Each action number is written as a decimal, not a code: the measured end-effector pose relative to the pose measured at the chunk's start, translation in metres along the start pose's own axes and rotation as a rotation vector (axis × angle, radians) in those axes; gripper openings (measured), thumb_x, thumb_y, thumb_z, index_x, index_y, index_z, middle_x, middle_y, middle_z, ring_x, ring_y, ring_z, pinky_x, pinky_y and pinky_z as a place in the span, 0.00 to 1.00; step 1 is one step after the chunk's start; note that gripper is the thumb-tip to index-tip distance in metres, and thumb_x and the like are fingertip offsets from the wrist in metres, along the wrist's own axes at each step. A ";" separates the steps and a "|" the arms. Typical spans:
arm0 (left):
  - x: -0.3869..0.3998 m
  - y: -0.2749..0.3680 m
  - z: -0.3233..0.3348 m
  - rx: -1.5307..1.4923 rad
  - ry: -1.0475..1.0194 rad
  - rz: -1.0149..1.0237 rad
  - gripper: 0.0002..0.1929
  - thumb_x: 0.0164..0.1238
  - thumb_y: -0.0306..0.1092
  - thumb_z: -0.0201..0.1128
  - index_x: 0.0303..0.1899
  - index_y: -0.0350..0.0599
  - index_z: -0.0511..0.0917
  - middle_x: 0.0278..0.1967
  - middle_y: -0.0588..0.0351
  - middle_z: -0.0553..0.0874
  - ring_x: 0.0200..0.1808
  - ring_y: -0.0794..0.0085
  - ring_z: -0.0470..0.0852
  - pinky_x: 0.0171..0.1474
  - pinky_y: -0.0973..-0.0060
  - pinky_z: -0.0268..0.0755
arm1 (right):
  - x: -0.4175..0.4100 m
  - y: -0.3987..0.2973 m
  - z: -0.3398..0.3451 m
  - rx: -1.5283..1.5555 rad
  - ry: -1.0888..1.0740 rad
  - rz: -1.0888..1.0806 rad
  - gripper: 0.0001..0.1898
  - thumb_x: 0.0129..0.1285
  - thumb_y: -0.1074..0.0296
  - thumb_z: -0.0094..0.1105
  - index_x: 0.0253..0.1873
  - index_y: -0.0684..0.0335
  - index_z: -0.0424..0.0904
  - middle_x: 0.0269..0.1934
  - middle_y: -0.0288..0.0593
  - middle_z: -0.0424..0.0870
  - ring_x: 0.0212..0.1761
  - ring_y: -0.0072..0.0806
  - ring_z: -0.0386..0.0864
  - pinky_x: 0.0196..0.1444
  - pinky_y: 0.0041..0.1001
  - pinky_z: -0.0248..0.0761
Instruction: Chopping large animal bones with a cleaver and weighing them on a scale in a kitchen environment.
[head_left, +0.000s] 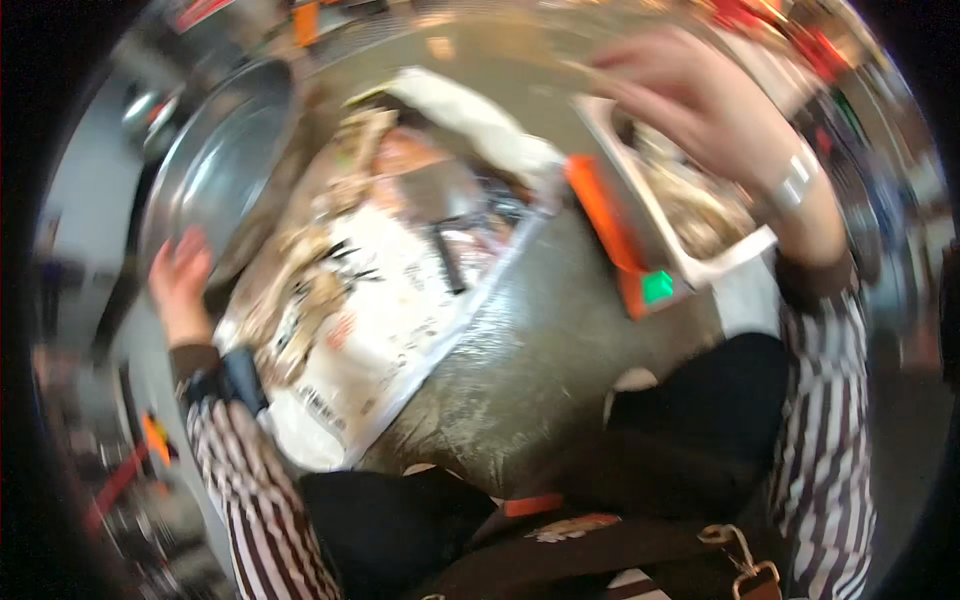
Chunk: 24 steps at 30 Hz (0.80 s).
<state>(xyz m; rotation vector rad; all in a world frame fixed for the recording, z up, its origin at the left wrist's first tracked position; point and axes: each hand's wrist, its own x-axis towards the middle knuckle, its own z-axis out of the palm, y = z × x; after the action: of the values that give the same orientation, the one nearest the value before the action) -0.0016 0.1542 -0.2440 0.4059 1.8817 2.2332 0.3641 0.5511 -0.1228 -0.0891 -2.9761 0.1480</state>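
Observation:
My left hand (181, 281) is at the near end of a large metal bowl (232, 154), its fingers apart. Blur hides whether they touch the rim. My right hand (694, 101) is raised over a pale open box (731, 255) of beige, mushroom-like pieces (694, 199). A thin pale tip shows by its fingers, too smeared to tell whether it is a held thing. Between my hands a white printed sack (390, 292) lies flat on the floor. Beige scraps (307, 300) cover its left side. On it rests what looks like a cleaver (439, 191) with a black handle (450, 259).
An orange-sided container (604, 214) with a green patch (658, 286) adjoins the box's left side. The wet grey floor (510, 330) stretches to my knees. A rolled white part of the sack (465, 112) lies at its far end. Blurred red items (817, 49) stand at the far right.

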 end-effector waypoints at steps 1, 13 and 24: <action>-0.010 -0.006 0.012 -0.053 -0.047 0.124 0.16 0.55 0.29 0.53 0.43 0.30 0.64 0.43 0.40 0.72 0.44 0.58 0.72 0.46 0.65 0.66 | -0.007 0.005 0.007 -0.190 0.272 -0.263 0.21 0.52 0.79 0.46 0.53 0.55 0.70 0.44 0.47 0.75 0.47 0.35 0.73 0.47 0.32 0.66; -0.009 -0.112 -0.066 -0.474 0.595 -0.619 0.07 0.54 0.34 0.51 0.28 0.42 0.64 0.24 0.52 0.71 0.22 0.64 0.71 0.25 0.66 0.68 | 0.090 -0.125 0.209 -0.012 -0.685 0.138 0.14 0.54 0.59 0.48 0.37 0.62 0.79 0.35 0.49 0.80 0.41 0.41 0.77 0.43 0.33 0.69; -0.059 -0.164 -0.126 1.111 0.700 -0.284 0.10 0.48 0.33 0.54 0.32 0.40 0.77 0.24 0.48 0.80 0.28 0.58 0.79 0.30 0.66 0.71 | 0.061 -0.128 0.340 0.320 -0.476 0.659 0.31 0.41 0.52 0.61 0.45 0.72 0.65 0.37 0.56 0.78 0.41 0.46 0.76 0.44 0.34 0.68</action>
<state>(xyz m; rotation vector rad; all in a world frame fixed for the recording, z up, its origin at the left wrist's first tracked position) 0.0077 0.0464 -0.4297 -0.5758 3.1431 0.9915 0.2420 0.3961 -0.4344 -1.1323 -3.1866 0.8165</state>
